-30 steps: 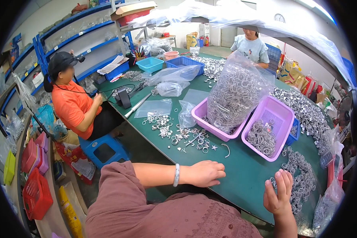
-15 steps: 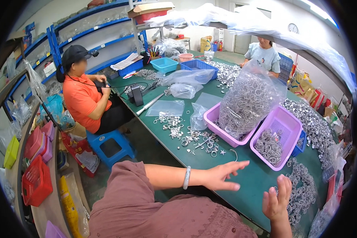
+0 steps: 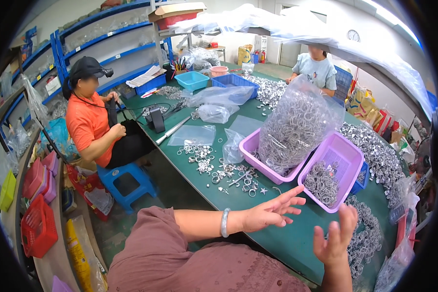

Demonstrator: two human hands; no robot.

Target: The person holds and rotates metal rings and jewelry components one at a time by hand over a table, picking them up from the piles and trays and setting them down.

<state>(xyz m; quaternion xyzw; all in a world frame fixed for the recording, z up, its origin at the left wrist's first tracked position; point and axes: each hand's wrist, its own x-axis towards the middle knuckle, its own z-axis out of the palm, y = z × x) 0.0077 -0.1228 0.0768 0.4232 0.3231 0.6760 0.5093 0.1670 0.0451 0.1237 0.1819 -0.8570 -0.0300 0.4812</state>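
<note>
Over the near edge of the green table [image 3: 199,187], my left hand [image 3: 272,213] is held out with its fingers spread and nothing in it. My right hand [image 3: 337,238] is raised at the lower right, palm up, fingers apart and bare. Just beyond both hands is a purple basket [image 3: 349,155] with a heap of metal rings [image 3: 322,182] inside. A big clear plastic bag [image 3: 299,124] full of similar rings leans in a second purple basket [image 3: 250,143]. To the right of my right hand lies a loose pile of rings [image 3: 362,238].
Small metal charms and rings [image 3: 236,177] lie scattered left of the baskets. A long tapered metal rod [image 3: 173,130] rests near the table edge. One person in orange [image 3: 90,121] sits at the left near a blue stool [image 3: 126,182]; another person [image 3: 315,65] sits across the table.
My left hand's fingers have tilted upward, and my right hand has shifted slightly. The view has shifted a little. The person in orange has turned and moved their hands.
</note>
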